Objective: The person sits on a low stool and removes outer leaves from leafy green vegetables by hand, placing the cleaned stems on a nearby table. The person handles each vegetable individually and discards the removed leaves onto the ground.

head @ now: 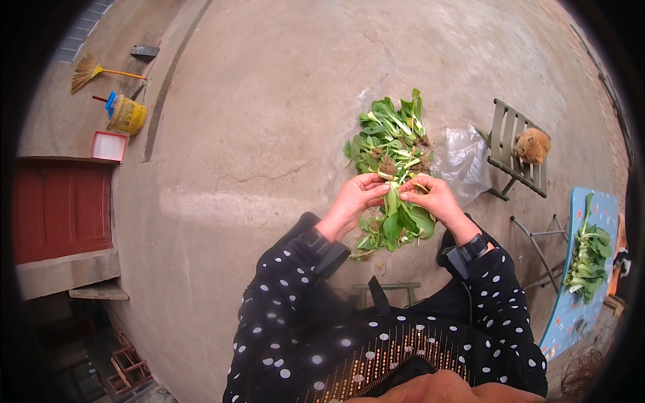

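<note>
A head of leafy greens (398, 214), much like bok choy, hangs between my two hands with its leaves pointing toward me. My left hand (364, 194) grips the pale stem base from the left. At the right of the same base, the fingers of my right hand (432, 195) pinch a thin stalk (421, 187). Beyond my hands a pile of greens (388, 131) with soil-covered roots (389, 165) lies on the concrete ground. Loose leaves and trimmings (370, 242) lie under the held head, partly hidden by it.
Right of the pile are a clear plastic bag (463, 163) and a folding stool (509, 136) with a small orange-furred animal (532, 146) on it. A blue table (559, 322) bears more greens (588, 257). A broom (90, 71) and yellow bucket (128, 116) stand far left.
</note>
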`<state>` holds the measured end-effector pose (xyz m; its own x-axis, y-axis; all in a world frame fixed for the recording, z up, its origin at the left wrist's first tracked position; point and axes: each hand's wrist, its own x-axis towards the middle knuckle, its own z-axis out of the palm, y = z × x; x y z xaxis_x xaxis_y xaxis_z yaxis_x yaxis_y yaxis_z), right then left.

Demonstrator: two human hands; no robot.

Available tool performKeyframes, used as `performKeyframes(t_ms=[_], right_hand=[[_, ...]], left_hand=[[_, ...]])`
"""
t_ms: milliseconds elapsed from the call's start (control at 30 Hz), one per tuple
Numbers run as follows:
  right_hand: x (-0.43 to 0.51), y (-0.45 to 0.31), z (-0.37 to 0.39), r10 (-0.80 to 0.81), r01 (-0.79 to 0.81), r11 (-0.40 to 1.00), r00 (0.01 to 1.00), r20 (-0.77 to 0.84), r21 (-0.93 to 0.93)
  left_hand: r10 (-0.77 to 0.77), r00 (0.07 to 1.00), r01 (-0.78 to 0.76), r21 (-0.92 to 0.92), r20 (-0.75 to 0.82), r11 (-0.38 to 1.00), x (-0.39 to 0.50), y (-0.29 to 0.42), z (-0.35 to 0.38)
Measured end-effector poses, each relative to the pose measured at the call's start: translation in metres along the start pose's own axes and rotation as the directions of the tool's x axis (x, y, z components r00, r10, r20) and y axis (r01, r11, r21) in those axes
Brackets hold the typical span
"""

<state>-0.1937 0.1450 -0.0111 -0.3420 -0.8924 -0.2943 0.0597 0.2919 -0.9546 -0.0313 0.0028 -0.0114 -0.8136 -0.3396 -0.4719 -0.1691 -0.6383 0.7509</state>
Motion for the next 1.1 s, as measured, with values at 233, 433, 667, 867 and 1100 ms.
performKeyframes(t_ms=[233,433,667,867,1100], right_hand=[[-0.002,-0.003,0.001,0.115,-0.115,0.985,0.993,0.008,0.131],[0.0,0.002,0.0,0.139,-0.135,0.985,0.99,-0.035,0.106],[-0.003,-0.009,-0.003,-0.226,0.22,0.972,0.971,-0.077,-0.083],[-0.009,-0.02,0.001,-0.522,0.476,0.766,0.853,0.013,-0.432],[-0.011,-0.026,-0.003,-0.602,0.544,0.648,0.795,0.08,-0.533]], left_hand=[[0.001,1.0,-0.001,0.023,0.005,1.0,-0.001,-0.002,0.001],[-0.02,0.997,0.009,0.143,0.079,0.99,-0.002,-0.001,0.003],[-0.02,0.998,0.016,0.059,0.061,0.998,-0.002,-0.003,-0.001],[-0.056,0.996,0.055,0.018,0.072,0.998,-0.001,-0.004,-0.006],[-0.059,0.991,0.065,-0.048,0.121,0.997,0.002,-0.008,-0.01]])
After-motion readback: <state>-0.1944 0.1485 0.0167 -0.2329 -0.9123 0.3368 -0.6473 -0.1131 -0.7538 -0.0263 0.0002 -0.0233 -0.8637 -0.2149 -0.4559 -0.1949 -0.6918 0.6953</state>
